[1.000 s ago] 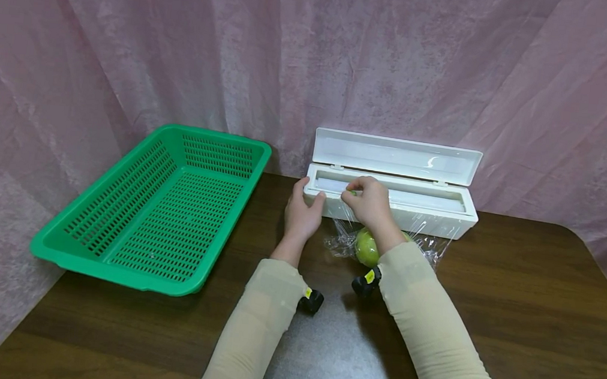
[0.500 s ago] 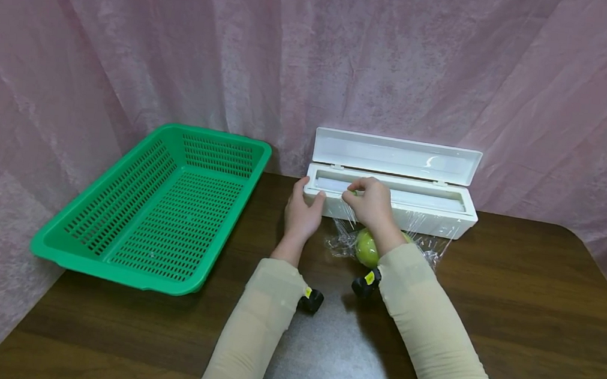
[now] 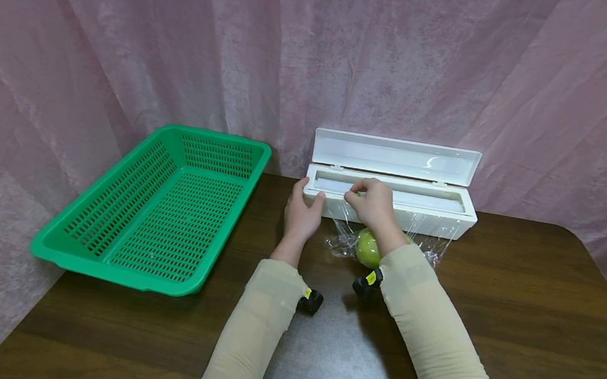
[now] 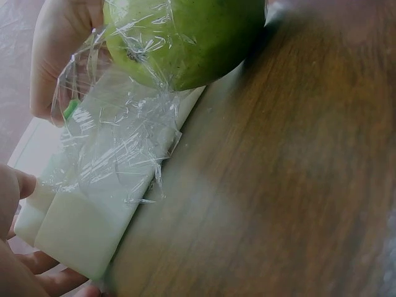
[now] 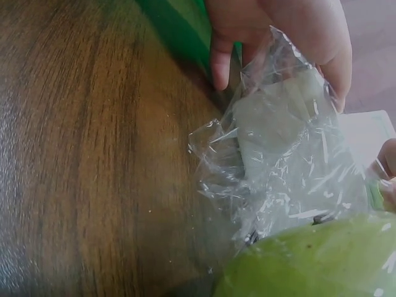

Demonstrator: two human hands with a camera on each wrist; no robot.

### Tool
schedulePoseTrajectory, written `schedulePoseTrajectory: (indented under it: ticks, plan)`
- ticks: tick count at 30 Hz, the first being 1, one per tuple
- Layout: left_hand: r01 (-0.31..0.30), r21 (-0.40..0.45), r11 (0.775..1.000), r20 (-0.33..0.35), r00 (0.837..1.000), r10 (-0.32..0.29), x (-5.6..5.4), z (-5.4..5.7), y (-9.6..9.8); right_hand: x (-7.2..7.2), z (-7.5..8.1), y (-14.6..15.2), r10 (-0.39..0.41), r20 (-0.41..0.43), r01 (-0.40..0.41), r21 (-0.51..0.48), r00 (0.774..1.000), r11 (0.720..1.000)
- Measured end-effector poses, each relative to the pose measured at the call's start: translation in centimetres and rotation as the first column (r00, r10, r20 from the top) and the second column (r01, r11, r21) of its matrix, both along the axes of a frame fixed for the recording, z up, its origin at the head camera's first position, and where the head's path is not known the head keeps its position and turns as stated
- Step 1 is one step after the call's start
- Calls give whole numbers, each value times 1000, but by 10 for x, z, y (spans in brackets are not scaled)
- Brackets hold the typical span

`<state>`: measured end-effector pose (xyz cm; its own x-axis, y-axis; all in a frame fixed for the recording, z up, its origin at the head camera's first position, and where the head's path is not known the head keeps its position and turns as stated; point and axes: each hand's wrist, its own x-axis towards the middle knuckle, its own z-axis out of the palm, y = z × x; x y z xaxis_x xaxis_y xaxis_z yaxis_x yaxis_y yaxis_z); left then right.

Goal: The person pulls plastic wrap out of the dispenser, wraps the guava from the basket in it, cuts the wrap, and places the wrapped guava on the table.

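A white cling film dispenser lies along the back of the table with its lid raised and a white roll inside. My left hand grips its left end, thumb on the near side and other fingers around the end. The right hand pinches a small green slide cutter on the front rim. Clear cling film hangs from that rim, crumpled at its left side, and wraps over a green fruit in front of the dispenser. My right wrist partly hides the fruit in the head view.
A green slotted plastic basket stands on the left of the brown wooden table. Pink curtain hangs right behind the dispenser. Small black wrist cameras jut inward from both sleeves.
My right hand has slid slightly to the right along the dispenser's rim with the slide cutter. The left hand keeps its grip on the left end.
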<state>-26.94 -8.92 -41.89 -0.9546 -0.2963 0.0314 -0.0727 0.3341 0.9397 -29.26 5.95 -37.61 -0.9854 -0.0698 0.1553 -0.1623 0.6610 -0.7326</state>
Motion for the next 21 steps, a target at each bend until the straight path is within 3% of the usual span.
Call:
schedulePoseTrajectory:
  ticks: [5, 8, 11, 13, 15, 18, 21]
  plan:
    - [0, -6, 1000, -2, 1000, 0, -1, -2, 1, 0, 0, 0, 6, 2, -6, -8, 1000, 1000]
    - [0, -6, 1000, -1, 1000, 0, -1, -2, 2, 0, 1, 2, -38, 1, 38, -106, 999, 994]
    - [0, -6, 1000, -7, 1000, 0, -1, -3, 2, -1, 3, 6, -102, 9, 101, -231, 995, 968]
    - [0, -9, 1000, -9, 1000, 0, -1, -3, 2, -1, 6, 12, -117, 12, 117, -250, 993, 961]
    - [1, -12, 1000, -14, 1000, -1, -1, -4, 3, 1, 11, 18, -87, 18, 88, -201, 996, 976]
    - [6, -8, 1000, -22, 1000, -6, -1, -4, 3, 3, 21, 26, 26, 36, -24, -54, 999, 998]
    - [10, 0, 1000, -21, 1000, -10, 0, -4, 3, 3, 32, 31, 154, 64, -160, 106, 986, 981]
